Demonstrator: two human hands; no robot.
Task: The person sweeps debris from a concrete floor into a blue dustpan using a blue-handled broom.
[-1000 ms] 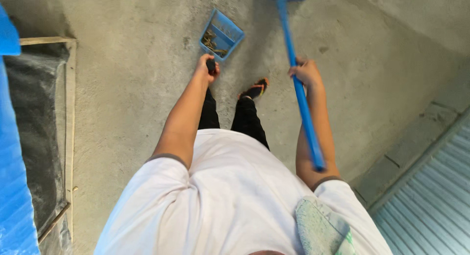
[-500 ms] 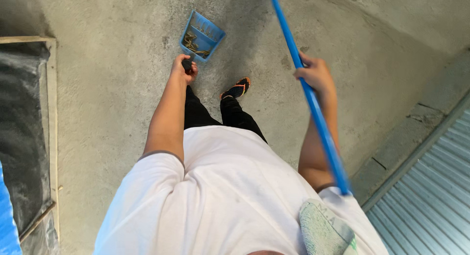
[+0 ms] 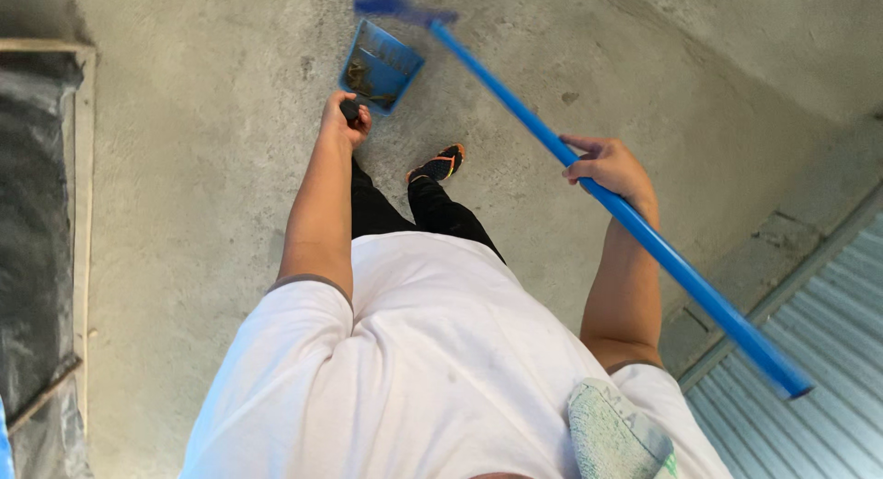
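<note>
I count one blue dustpan (image 3: 382,67) and one blue broom (image 3: 589,180), both in my hands. My left hand (image 3: 345,120) is closed around the dustpan's black handle, keeping the pan low over the concrete floor (image 3: 212,184); a small heap of brownish debris lies inside it. My right hand (image 3: 609,166) wraps the broom's shaft midway, with the blurred head at the dustpan's far edge. One sandalled foot (image 3: 439,164) shows below the dustpan.
</note>
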